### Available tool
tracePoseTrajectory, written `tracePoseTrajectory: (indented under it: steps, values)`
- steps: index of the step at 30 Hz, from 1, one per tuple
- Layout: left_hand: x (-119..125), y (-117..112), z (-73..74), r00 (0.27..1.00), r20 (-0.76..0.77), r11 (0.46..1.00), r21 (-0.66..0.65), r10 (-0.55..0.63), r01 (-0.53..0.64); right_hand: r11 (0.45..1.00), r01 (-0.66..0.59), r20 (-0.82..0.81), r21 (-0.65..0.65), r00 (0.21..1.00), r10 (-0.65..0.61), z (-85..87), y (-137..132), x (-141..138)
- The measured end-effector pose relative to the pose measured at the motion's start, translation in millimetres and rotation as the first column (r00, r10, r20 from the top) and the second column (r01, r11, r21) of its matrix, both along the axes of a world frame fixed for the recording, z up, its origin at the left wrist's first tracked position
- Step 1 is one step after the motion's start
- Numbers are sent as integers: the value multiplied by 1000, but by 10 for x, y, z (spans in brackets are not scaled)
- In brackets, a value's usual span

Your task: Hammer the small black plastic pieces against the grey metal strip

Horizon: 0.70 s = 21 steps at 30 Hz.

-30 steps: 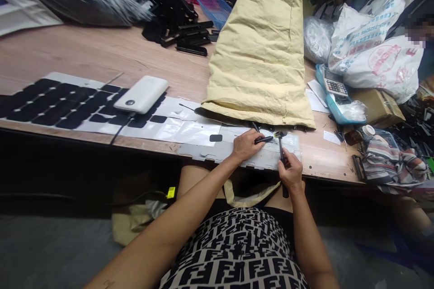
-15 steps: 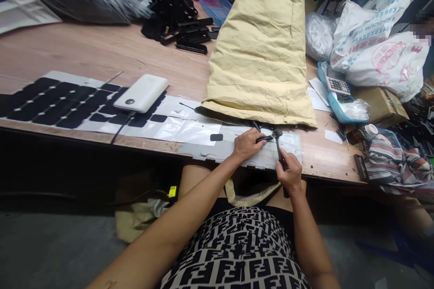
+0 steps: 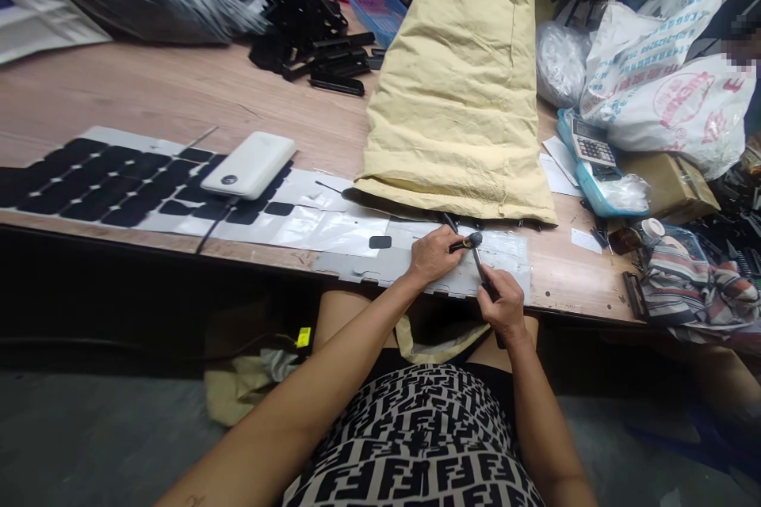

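My right hand (image 3: 505, 303) is wrapped round the black handle of a small hammer (image 3: 479, 260), its metal shaft tilted up and left to a dark, round head. My left hand (image 3: 436, 255) is closed on a slim black piece (image 3: 457, 245) with a yellow mark; its other end is covered by the fingers. The hammer head is right at the end of this piece; whether they touch I cannot tell. Beneath both hands is a grey metal plate (image 3: 398, 265) at the table edge. A large beige fabric cover (image 3: 457, 95) stands just beyond, with black bits showing under its hem.
To the left, a white power bank (image 3: 248, 166) rests on a black solar panel (image 3: 77, 182). Black parts (image 3: 336, 67) are heaped behind. At right are a calculator (image 3: 591, 146) in a blue tray, white plastic bags (image 3: 666, 103), a cardboard box (image 3: 678, 182) and striped cloth (image 3: 683, 277).
The hammer head has moved a little left and down towards the piece in my left hand, and my right hand has shifted slightly left. My left hand stays in place.
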<state>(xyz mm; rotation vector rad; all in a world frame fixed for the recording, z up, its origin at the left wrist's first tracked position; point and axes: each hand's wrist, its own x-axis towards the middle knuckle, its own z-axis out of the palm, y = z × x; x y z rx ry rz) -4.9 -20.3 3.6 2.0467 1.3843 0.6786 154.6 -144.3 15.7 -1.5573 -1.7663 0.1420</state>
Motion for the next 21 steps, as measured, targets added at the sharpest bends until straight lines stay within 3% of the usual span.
tracePoseTrajectory:
  steps: [5,11,21]
  values:
    - [-14,10,5,1000,-4,1000,-18,-21,21,994,106,-146,-39,983,-111,-32,35,143]
    - [-61,31,-15,998,-4,998,-37,-59,59,960,224,-398,-168,875,-274,-161,85,247]
    - [-70,26,-49,998,22,998,-27,-55,56,949,261,-297,-174,905,-304,-174,97,203]
